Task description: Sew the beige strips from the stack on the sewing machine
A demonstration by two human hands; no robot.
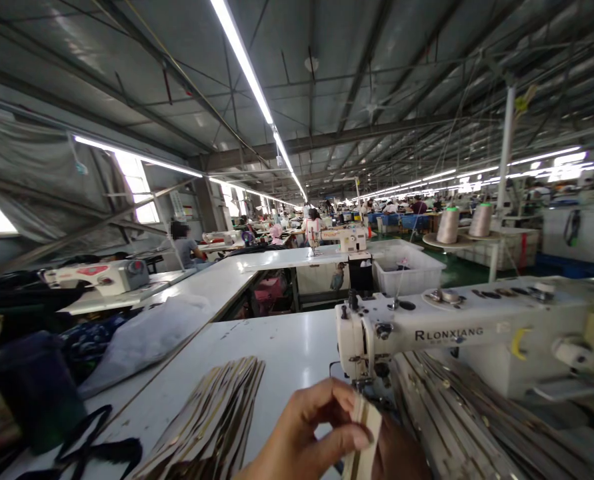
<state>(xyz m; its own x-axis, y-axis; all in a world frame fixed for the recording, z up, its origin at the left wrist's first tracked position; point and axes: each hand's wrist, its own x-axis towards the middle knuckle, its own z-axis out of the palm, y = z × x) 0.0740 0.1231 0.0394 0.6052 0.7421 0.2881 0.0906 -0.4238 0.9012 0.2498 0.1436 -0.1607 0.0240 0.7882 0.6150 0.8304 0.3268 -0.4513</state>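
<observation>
My left hand [307,430] is closed, thumb and fingertips pinching a beige fabric strip [375,421] with a darker band along it. The strip is held upright just in front of the needle area of a white sewing machine [401,327] lettered RLONXIANG. Behind the strip, my right hand [401,453] is in shadow at the bottom of the view, its fingers hidden. A pile of similar beige and brown strips [217,413] lies on the white table [281,340] to the left. More strips [441,407] are heaped under and beside the machine's arm at right.
Black straps [99,447] and a white plastic bag [151,340] lie at left. Thread cones [448,227] stand on a holder behind the machine. Beyond the table are a white bin [411,270] and another sewing machine [344,239]. A person [189,247] sits farther left.
</observation>
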